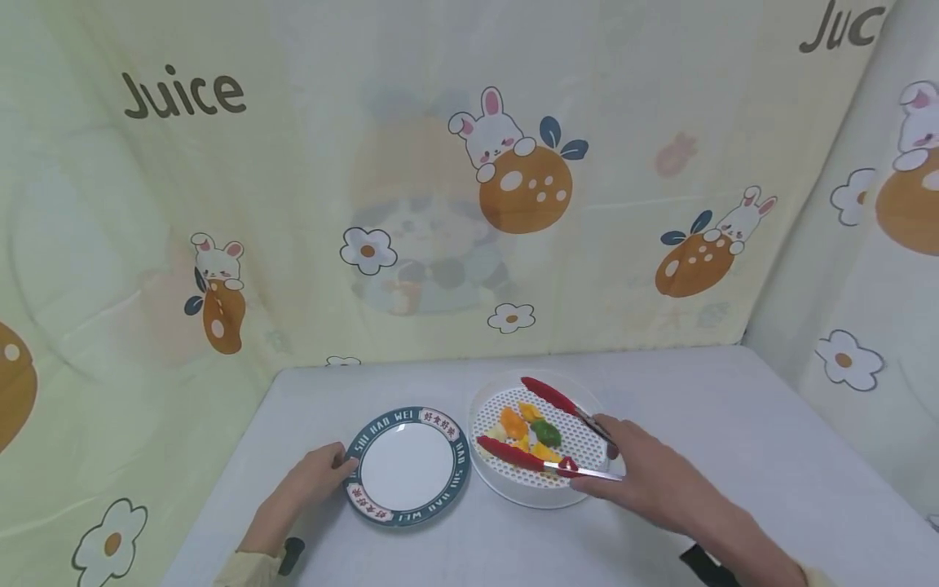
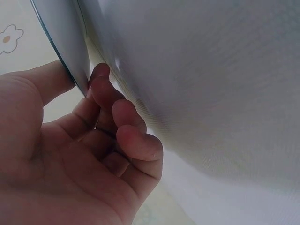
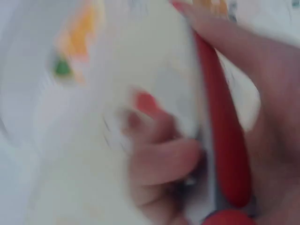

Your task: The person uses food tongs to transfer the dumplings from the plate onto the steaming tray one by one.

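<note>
My left hand (image 1: 315, 474) pinches the left edge of a round plate (image 1: 407, 466), white with a dark teal lettered rim. In the left wrist view, the thumb lies on one face of the plate (image 2: 61, 35) and curled fingers sit behind the other. My right hand (image 1: 653, 473) holds metal tongs (image 1: 517, 455) with red ends, their arms spread over a white perforated tray (image 1: 583, 440). On that tray lie orange pieces (image 1: 513, 423), several yellow pieces (image 1: 544, 453) and a green piece (image 1: 546, 433). The right wrist view is blurred, with a red part of the tongs (image 3: 222, 140) inside the hand.
The perforated tray sits in a clear round container (image 1: 506, 494), close to the plate's right side. A white cloth covers the table (image 1: 734, 424). Printed curtains (image 1: 411, 179) with rabbits and oranges stand behind and at both sides.
</note>
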A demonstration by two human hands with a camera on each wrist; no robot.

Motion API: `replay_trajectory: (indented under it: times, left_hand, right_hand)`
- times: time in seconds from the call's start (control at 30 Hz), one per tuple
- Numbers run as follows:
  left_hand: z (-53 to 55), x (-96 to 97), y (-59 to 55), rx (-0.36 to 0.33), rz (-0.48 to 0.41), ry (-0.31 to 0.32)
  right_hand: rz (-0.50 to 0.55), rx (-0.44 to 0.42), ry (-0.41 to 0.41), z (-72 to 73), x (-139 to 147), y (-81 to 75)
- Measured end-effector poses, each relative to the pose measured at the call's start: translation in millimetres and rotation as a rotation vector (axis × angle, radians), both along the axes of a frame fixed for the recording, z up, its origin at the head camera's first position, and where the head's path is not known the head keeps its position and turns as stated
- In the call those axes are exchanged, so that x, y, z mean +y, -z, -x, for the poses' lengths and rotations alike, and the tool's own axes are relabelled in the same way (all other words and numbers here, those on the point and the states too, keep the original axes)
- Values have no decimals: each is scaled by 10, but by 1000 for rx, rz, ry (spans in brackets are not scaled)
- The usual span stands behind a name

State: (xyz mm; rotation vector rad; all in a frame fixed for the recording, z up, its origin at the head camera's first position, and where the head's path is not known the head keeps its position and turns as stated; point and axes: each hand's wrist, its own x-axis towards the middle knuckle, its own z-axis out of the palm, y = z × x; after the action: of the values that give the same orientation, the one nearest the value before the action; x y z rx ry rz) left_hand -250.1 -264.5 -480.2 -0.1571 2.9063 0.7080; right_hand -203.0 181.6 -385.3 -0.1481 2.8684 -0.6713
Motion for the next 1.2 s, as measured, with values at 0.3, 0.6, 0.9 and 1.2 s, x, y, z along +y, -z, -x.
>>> replay_trajectory:
  times: [0.3, 0.6, 0.9, 1.2]
  left_hand:
    - [30, 6, 2, -3, 2, 0]
    - [57, -4, 8, -4, 0, -4]
    - [61, -20, 30, -3, -7, 7]
    - [55, -27, 36, 22, 92, 13]
  right_hand:
    - [284, -170, -86, -258, -647, 632]
    - [207, -196, -159, -185, -911, 887]
    - [39, -182, -190, -156, -970, 969]
    - [-209, -37, -270, -157, -969, 862]
